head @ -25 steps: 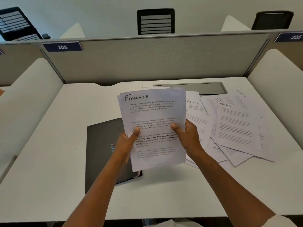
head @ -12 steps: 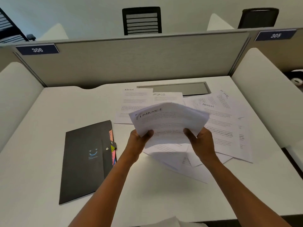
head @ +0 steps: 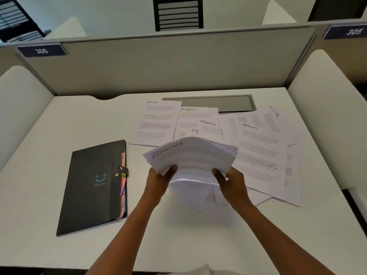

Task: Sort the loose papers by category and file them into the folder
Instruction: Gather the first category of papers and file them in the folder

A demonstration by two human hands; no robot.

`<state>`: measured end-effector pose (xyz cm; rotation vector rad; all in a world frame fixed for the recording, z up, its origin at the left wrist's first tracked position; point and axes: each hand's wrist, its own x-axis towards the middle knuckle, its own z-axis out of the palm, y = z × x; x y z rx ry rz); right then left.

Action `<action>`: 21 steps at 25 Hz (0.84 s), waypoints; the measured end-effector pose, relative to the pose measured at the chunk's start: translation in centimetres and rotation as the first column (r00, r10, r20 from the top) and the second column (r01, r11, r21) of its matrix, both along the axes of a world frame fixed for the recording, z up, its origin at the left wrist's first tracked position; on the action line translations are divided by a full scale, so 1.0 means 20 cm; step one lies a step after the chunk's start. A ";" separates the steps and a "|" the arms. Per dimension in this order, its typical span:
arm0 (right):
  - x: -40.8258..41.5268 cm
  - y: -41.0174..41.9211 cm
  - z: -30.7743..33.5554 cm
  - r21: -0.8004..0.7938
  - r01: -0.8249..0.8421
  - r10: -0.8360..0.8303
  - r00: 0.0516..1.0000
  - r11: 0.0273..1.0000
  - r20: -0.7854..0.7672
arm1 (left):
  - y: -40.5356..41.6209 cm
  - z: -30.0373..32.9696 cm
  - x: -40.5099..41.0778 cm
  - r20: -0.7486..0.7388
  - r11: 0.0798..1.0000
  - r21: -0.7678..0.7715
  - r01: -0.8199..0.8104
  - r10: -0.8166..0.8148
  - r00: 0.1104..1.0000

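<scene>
Loose white printed papers headed "Finance" (head: 190, 155), pinched by left hand (head: 158, 181) and right hand (head: 232, 185), sag forward; they may slip onto unsorted sheets (head: 258, 151) on the counter (head: 59, 135).

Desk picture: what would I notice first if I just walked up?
Two hands, left hand and right hand, hold a bent stack of papers marked FINANCE mid-desk. Loose papers spread behind and right. A black folder lies closed at left.
</scene>
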<state>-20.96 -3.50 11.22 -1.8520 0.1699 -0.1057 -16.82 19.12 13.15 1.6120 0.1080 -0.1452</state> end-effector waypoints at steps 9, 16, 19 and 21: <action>-0.08 -0.04 -0.04 -0.004 -0.045 0.045 0.999 0.999 0.011 | -0.12 -0.05 -0.07 -0.003 0.990 0.131 -0.056 0.057 0.998; -0.05 -0.07 -0.04 -0.034 -0.056 0.057 0.998 0.998 0.028 | -0.13 -0.10 -0.08 -0.043 0.981 0.194 -0.027 0.036 0.998; -0.03 -0.10 -0.02 -0.061 -0.049 0.049 0.999 0.997 -0.006 | -0.10 -0.10 -0.07 -0.119 0.972 0.227 0.066 -0.039 0.992; -0.01 -0.10 -0.03 -0.006 -0.024 0.024 0.998 1.000 -0.059 | -0.06 -0.10 -0.06 -0.137 0.971 0.220 0.098 -0.068 0.988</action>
